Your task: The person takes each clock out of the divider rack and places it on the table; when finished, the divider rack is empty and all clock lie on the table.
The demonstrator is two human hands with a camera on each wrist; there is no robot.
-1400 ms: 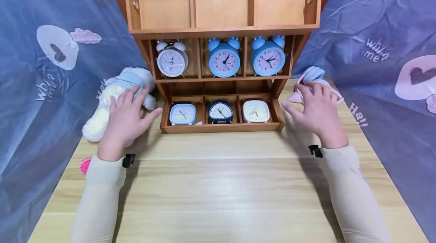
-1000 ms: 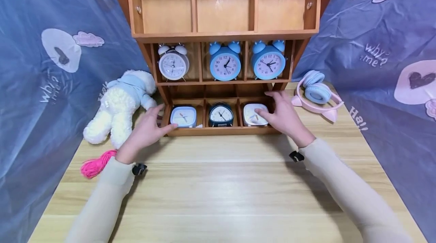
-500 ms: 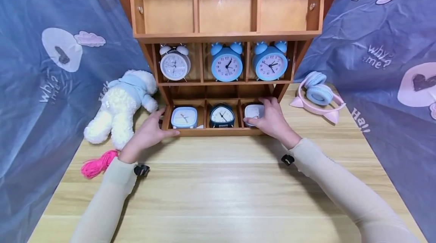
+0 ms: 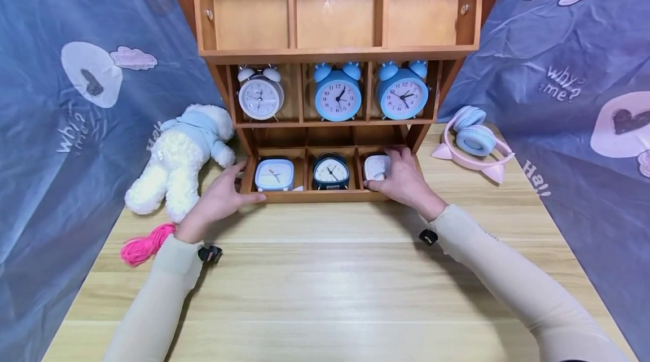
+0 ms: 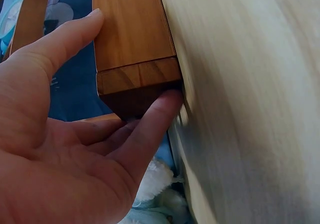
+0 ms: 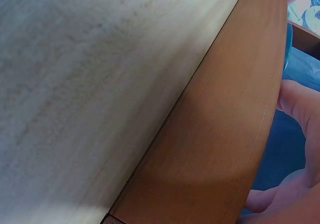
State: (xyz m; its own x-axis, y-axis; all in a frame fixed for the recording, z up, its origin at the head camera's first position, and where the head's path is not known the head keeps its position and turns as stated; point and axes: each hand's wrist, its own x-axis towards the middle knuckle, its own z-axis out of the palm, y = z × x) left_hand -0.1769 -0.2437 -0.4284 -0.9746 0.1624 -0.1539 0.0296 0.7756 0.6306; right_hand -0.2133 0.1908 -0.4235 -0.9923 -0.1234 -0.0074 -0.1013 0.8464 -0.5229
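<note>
Gripping the white clock [image 4: 374, 167] in the right-hand compartment of the bottom tray [image 4: 325, 197] of the wooden rack [image 4: 340, 57], the right hand [image 4: 408, 184] has its thumb at the clock's near left corner and its fingers round the far side, probably because the walls leave little room elsewhere. I cannot tell whether the clock bears on the tray floor. Well left of those fingers, the left hand [image 4: 218, 201] holds the tray's corner, thumb on the front rail [image 5: 132, 29], fingers against the end, likely to steady it. Between the hands, a pale blue clock [image 4: 275, 175] and a dark triangular clock [image 4: 331, 172] sit in separate compartments, dividers presumably stopping them sliding together. On the bench [image 4: 325, 294], headphones [image 4: 475, 142] lie beyond the right fingers, a plush toy [image 4: 180, 153] beyond the left.
</note>
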